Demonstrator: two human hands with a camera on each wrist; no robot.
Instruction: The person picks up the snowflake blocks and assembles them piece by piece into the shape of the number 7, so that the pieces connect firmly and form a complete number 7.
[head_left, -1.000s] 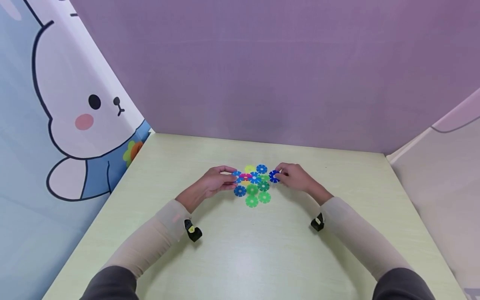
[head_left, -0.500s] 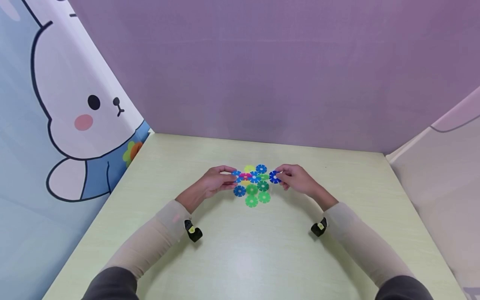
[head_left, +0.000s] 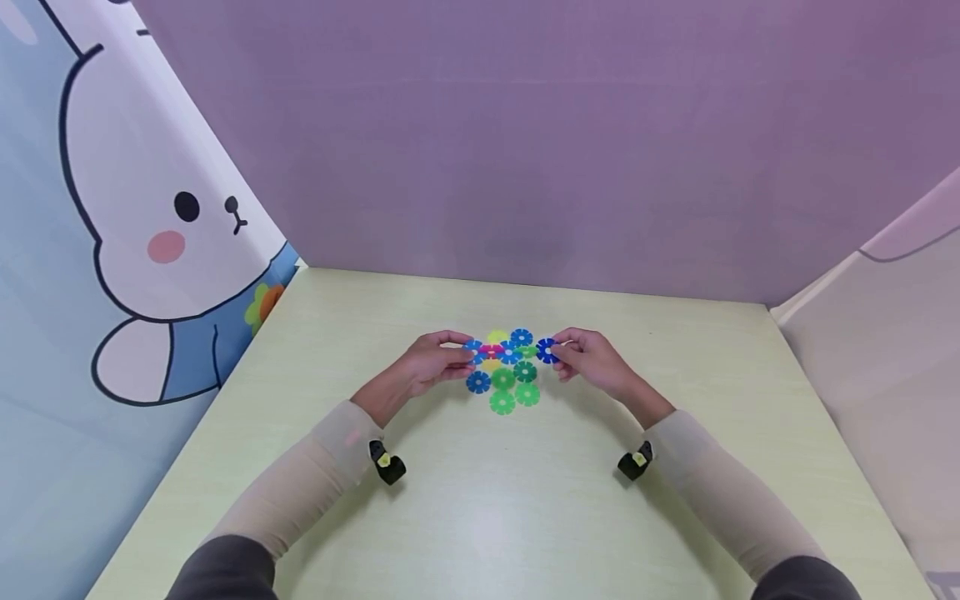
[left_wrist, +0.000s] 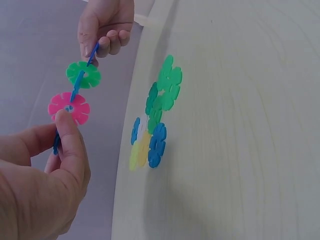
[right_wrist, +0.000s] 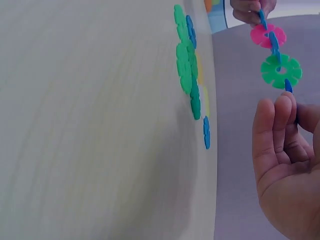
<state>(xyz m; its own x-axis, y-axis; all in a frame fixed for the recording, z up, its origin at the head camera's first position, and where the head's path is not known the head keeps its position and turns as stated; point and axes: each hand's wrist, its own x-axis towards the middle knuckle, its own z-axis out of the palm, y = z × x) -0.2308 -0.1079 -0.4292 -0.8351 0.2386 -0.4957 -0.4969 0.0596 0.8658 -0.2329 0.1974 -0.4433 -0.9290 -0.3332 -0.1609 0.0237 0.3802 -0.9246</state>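
Note:
A chain of slotted snowflake discs hangs above the table between both hands. It runs from a blue disc (head_left: 472, 352) through a pink disc (left_wrist: 69, 108) and another blue disc (head_left: 509, 352) to a green disc (right_wrist: 281, 71). My left hand (head_left: 433, 360) pinches the blue end disc, its thumb tip beside the pink one. My right hand (head_left: 590, 361) pinches a dark blue disc (head_left: 547, 351) at the green disc's edge. In both wrist views these two discs meet edge to edge, crosswise; how deep the slots engage is too small to tell.
Loose discs lie on the table (head_left: 480, 500) below the chain: several green discs (head_left: 502, 402), blue discs (head_left: 478, 382) and yellow discs (head_left: 497, 337). A purple backdrop (head_left: 525, 167) rises behind the table. A rabbit-print cloth (head_left: 172, 208) borders the left side.
My right hand has drawn slightly left with the dark blue disc, which now meets the green disc's edge. My left hand has stayed nearly still.

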